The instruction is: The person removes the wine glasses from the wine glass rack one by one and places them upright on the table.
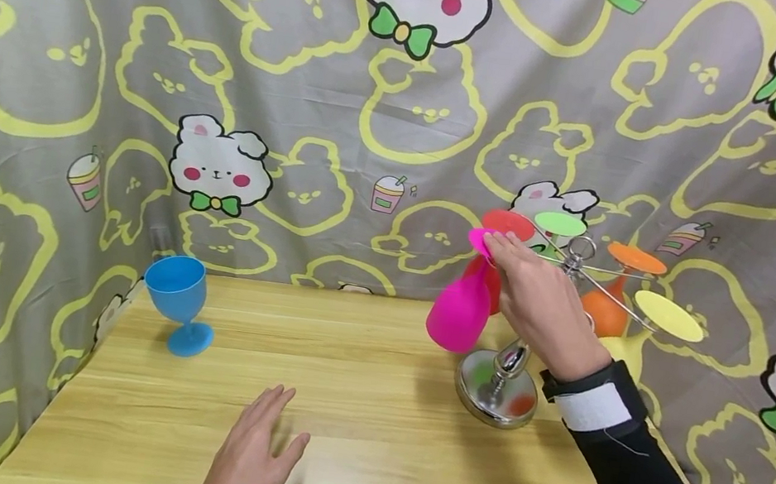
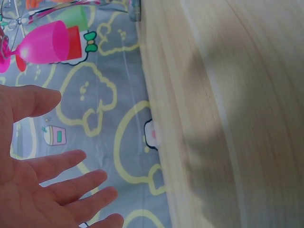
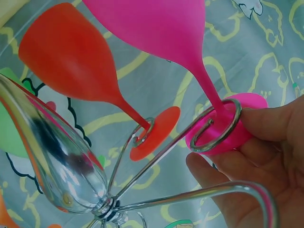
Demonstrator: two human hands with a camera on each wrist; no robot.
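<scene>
A chrome goblet rack stands at the table's right, with goblets hanging upside down from its wire arms. My right hand pinches the round foot of the pink goblet, which sits in a wire ring of the rack. In the right wrist view the thumb and fingers close on that pink foot, and a red goblet hangs from the neighbouring ring. My left hand lies open, fingers spread, low over the wooden table, holding nothing. A blue goblet stands upright at the far left.
Green, orange and yellow goblets hang on the rack's other arms. A grey cartoon-print cloth closes off the back and both sides. The table's left edge runs near the blue goblet.
</scene>
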